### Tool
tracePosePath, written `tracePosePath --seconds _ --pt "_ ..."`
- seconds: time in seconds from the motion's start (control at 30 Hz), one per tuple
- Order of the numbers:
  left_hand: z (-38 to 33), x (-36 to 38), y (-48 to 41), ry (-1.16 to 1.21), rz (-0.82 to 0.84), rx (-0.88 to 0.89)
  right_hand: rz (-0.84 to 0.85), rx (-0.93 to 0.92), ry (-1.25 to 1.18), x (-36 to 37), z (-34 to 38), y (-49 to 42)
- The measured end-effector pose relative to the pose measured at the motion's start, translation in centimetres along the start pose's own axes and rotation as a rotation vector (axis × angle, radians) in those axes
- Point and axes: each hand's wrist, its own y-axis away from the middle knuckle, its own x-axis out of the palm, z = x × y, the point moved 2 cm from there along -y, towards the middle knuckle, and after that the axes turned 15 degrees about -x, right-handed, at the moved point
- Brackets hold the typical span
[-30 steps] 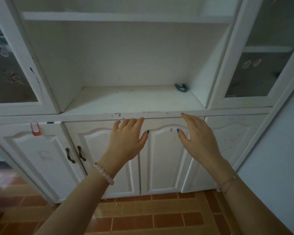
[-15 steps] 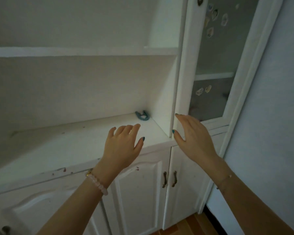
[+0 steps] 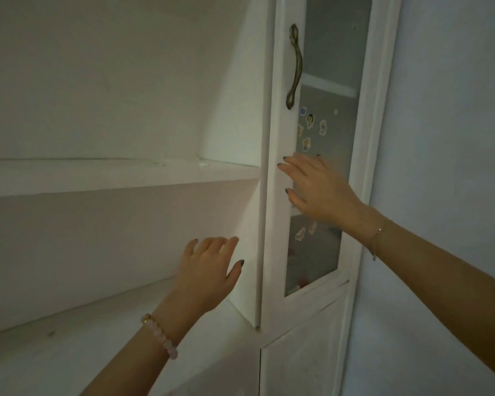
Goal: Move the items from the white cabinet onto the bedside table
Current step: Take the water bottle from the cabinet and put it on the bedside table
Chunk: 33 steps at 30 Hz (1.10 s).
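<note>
Shelves first, far left: the open bay of the white painted wooden cabinet (image 3: 103, 178) shows a bare upper shelf board and a bare lower ledge. I see no item on either from here.

Next over, the left hand (image 3: 209, 272) hangs low in front of the bay's right inner wall, palm forward, fingers (image 3: 212, 244) loosely spread, thumb out to the right. It holds nothing, and I can't tell whether it touches the wall. A pink beaded bracelet (image 3: 160, 335) sits on that wrist.

Right of the divider post is the glass-fronted white cabinet door (image 3: 280, 132), closed. Its curved, tarnished brass pull handle (image 3: 295, 64) is mounted on the left stile with its long axis vertical.

The right hand (image 3: 317, 192) is spread flat over the same stile and the glass edge, fingertips (image 3: 283, 165) pointing left, gripping nothing. Motion blur hides whether it makes contact. The handle lies straight up from those fingertips and well above them. I judge the right hand to be the nearer one by a clear margin, with the left lower and on the far side of the post.

Small cartoon stickers (image 3: 309, 130) dot the frosted glass pane, and vague shapes behind it could be the items to move. I can't identify them. The bedside table is out of view.

My read is that the next move calls for a vertical reach with the right hand, wrapping around the upright handle, then a pull outward.
</note>
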Motion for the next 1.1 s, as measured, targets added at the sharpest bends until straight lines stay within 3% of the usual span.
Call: tracePosePath --seconds 0.27,0.67,1.1 --pt "-0.2 1.3 -3.9 0.043 -0.061 0.059 -0.083 -0.067 0.397 -2.1 -7.4 -6.2" --pt "-0.4 2.8 -4.5 0.125 -0.035 0.126 0.072 -0.017 0.675 -1.9 -9.5 -8.7" --pt "0.6 3.0 -2.2 0.163 -0.03 0.114 -0.036 -0.08 0.649 -2.3 -10.2 -10.5"
